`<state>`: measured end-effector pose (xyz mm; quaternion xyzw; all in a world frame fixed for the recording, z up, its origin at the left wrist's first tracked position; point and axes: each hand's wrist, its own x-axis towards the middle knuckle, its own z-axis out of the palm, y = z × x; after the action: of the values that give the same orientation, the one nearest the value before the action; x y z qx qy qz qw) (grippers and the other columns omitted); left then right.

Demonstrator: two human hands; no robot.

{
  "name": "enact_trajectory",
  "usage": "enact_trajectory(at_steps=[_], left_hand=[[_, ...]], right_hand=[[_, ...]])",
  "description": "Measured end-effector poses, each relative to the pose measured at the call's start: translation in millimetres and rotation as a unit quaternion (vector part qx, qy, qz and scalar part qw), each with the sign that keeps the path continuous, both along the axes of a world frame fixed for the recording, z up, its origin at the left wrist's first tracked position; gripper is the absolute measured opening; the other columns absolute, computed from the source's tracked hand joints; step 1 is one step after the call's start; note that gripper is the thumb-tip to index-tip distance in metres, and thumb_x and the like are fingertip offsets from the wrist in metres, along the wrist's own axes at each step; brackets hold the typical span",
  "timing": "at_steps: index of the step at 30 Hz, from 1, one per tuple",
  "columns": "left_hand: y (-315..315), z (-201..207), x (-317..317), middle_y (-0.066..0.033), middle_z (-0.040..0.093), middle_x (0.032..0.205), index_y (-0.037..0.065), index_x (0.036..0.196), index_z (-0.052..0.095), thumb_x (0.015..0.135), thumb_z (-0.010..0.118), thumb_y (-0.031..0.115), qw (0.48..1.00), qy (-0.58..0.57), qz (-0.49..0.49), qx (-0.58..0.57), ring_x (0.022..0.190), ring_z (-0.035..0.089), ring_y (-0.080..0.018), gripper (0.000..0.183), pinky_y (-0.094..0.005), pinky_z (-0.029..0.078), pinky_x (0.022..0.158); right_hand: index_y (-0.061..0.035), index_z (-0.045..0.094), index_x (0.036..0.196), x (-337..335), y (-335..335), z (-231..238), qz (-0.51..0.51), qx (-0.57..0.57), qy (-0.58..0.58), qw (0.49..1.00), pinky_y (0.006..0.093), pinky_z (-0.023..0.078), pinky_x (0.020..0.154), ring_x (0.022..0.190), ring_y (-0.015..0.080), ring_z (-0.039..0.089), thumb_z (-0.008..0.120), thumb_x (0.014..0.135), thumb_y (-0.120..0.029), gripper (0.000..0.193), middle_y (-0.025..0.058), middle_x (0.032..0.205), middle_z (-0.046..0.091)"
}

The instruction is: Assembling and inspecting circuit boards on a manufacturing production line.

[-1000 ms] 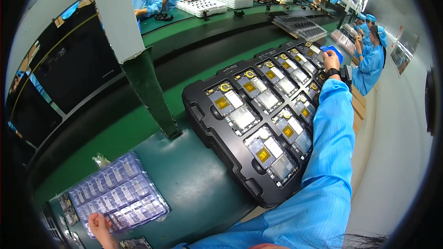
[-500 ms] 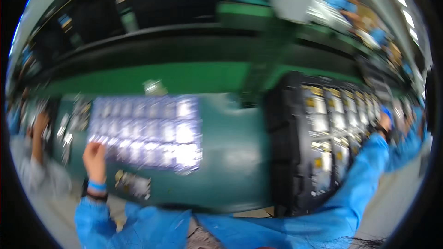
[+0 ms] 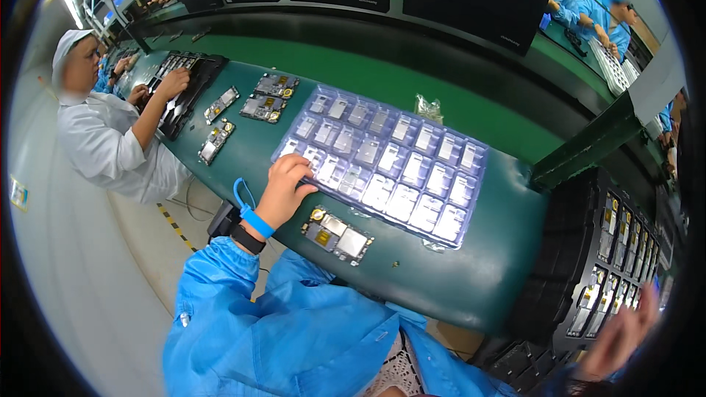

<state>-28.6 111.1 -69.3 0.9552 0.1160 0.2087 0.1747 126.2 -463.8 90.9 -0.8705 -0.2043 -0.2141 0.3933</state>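
A clear plastic blister tray with rows of compartments lies on the green bench, silvery parts in many of its pockets. My left hand, wearing a blue wrist strap and a black band, grips the tray's near left edge with thumb and fingers bent; the fingertips are partly hidden. A phone circuit board lies just in front of the tray, right of that hand. At the far right, my right hand is smeared by motion beside a black tray of upright circuit boards; whether it holds anything does not show.
Several more circuit boards lie left of the tray. A small clear plastic bag sits behind it. At left, a co-worker in white handles a black tray. A green post rises at the back right.
The view has swung and tilted, so the bench now slants down to the right. My left hand stays at the tray's corner. My right hand has drawn back from the black tray's far side.
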Motion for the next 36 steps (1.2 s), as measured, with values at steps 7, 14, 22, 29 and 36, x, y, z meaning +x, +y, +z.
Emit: enact_trajectory(at_steps=[7, 14, 22, 29, 36], left_hand=[[14.7, 1.6, -0.6, -0.011, 0.055, 0.093, 0.003, 0.085, 0.055, 0.068, 0.067, 0.006, 0.992, -0.107, -0.065, 0.023, 0.099, 0.05, -0.0314, 0.021, -0.0396, 0.039, 0.086], [15.2, 12.2, -9.0, -0.0107, 0.053, 0.088, 0.003, 0.084, 0.055, 0.069, 0.067, 0.008, 0.979, -0.189, -0.067, -0.039, 0.094, 0.05, -0.0299, 0.02, -0.0382, 0.039, 0.084], [52.9, 43.7, 20.9, -0.0118, 0.056, 0.084, 0.002, 0.08, 0.063, 0.073, 0.066, 0.015, 0.982, -0.143, -0.018, -0.118, 0.082, 0.053, -0.0267, 0.015, -0.035, 0.042, 0.073], [59.0, 30.5, 112.8, -0.0137, 0.048, 0.106, 0.003, 0.079, 0.066, 0.066, 0.071, 0.037, 0.981, 0.098, 0.165, -0.034, 0.1, 0.039, -0.0348, 0.036, -0.0475, 0.035, 0.08], [86.1, -9.8, 151.3, -0.018, 0.061, 0.085, 0.001, 0.077, 0.065, 0.064, 0.071, 0.037, 0.986, 0.141, 0.073, -0.042, 0.081, 0.057, -0.0342, 0.038, -0.0408, 0.046, 0.07]], right_hand=[[-0.0052, 0.058, 0.098, -63.3, 255.0, -67.4, 0.198, -0.16, 0.038, 0.966, 0.0464, 0.034, 0.088, 0.103, 0.0358, 0.046, 0.071, 0.06, -0.005, 0.04, 0.0158, 0.111, 0.049], [-0.0055, 0.059, 0.097, -37.3, 329.1, -119.8, 0.151, -0.259, -0.137, 0.944, 0.0446, 0.029, 0.094, 0.091, 0.0245, 0.051, 0.063, 0.066, -0.005, 0.032, 0.0078, 0.089, 0.052], [-0.0078, 0.063, 0.087, -22.0, 328.4, -93.0, 0.142, -0.199, -0.316, 0.917, 0.0369, 0.043, 0.069, 0.069, 0.0217, 0.049, 0.058, 0.06, 0.001, 0.029, 0.0043, 0.073, 0.047], [-0.0086, 0.064, 0.081, -27.5, 331.6, -82.0, 0.155, -0.221, -0.355, 0.895, 0.0367, 0.042, 0.068, 0.067, 0.0217, 0.048, 0.061, 0.06, -0.002, 0.022, 0.0036, 0.071, 0.044], [-0.0093, 0.062, 0.081, -25.0, 333.0, -77.8, 0.158, -0.247, -0.345, 0.892, 0.0346, 0.043, 0.066, 0.069, 0.0214, 0.05, 0.06, 0.06, -0.003, 0.022, 0.003, 0.073, 0.046]])
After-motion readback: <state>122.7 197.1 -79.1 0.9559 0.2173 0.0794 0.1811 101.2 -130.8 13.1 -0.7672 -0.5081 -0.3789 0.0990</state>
